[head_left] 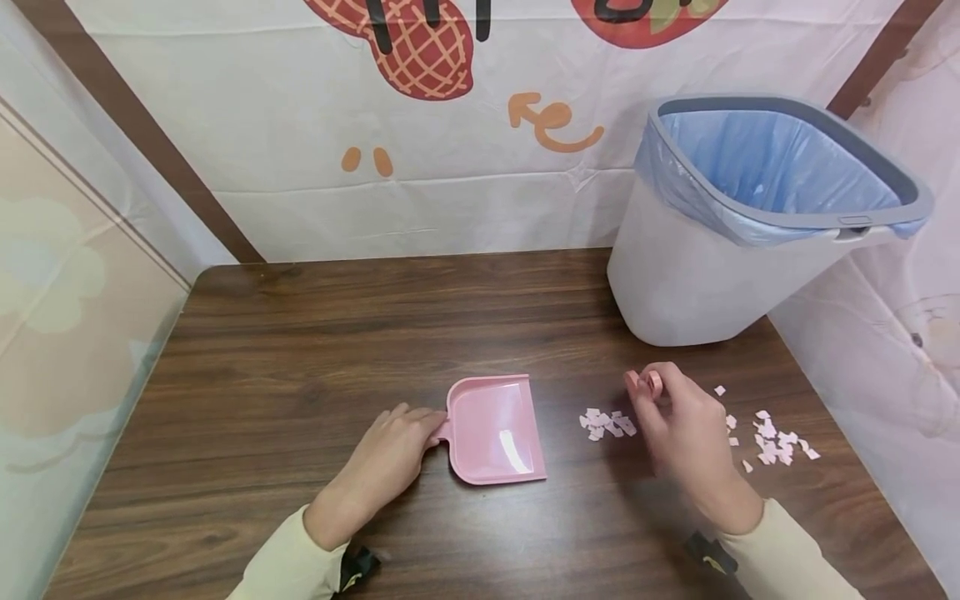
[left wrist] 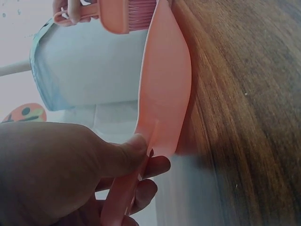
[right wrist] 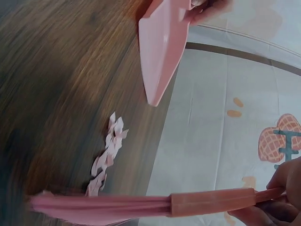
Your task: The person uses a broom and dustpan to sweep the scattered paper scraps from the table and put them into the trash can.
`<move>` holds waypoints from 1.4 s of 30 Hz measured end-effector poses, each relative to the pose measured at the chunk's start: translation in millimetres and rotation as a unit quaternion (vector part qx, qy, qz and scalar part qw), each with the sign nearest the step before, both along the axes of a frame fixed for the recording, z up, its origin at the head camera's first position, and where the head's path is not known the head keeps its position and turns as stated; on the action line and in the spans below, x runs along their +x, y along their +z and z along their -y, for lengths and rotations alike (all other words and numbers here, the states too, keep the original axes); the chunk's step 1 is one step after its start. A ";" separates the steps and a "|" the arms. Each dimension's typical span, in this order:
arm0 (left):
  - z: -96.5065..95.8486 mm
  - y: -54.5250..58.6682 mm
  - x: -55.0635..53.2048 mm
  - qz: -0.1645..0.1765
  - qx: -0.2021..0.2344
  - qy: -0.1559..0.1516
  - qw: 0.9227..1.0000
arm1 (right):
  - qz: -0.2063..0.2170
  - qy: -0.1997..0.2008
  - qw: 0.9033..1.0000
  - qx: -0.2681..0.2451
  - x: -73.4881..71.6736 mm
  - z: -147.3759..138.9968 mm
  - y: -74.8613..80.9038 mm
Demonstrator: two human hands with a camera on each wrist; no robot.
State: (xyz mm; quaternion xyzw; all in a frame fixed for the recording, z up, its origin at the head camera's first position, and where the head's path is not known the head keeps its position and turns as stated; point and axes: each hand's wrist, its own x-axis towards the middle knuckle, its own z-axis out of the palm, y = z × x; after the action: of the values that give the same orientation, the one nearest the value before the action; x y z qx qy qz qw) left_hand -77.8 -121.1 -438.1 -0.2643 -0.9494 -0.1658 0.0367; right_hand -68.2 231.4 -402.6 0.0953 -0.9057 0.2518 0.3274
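Note:
A pink dustpan (head_left: 491,429) lies on the table with its straight lip facing right. My left hand (head_left: 397,454) grips its handle, thumb on top and fingers curled beneath in the left wrist view. My right hand (head_left: 686,433) holds a small pink brush (right wrist: 211,202) by the handle, bristles pointing down at the tabletop in the right wrist view. Between the lip and the brush is a small pile of pale pink paper scraps (head_left: 595,419). More scraps (head_left: 768,450) are scattered to the right of my right hand.
A white trash bin (head_left: 690,283) lined with a blue bag (head_left: 765,158) stands at the table's back right, beyond my right hand. Printed cloth (head_left: 450,208) hangs behind the dark wooden table (head_left: 315,333) and along both sides.

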 end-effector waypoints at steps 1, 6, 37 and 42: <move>0.0 0.0 -0.1 0.000 0.000 0.000 1.000 | 0.000 0.001 1.000 0.001 -0.4 1.2 -0.2; -0.8 0.7 -1.2 -0.002 0.001 -0.001 1.000 | 0.004 0.008 1.000 0.001 -1.4 7.8 0.3; -15.5 16.7 -5.2 -0.004 -0.057 0.006 0.998 | 0.037 0.073 0.995 -0.063 -18.2 42.3 0.7; -15.3 17.5 -5.0 -0.008 -0.059 0.005 0.998 | 0.045 0.086 0.992 -0.075 -20.8 52.1 0.5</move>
State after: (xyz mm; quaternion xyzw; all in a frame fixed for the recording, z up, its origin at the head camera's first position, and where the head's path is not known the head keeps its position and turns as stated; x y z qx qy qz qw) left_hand -82.8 -105.8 -420.5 -0.2629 -0.9584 -0.1068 0.0296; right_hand -89.0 179.3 -402.0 0.1367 -0.8864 0.3505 0.2696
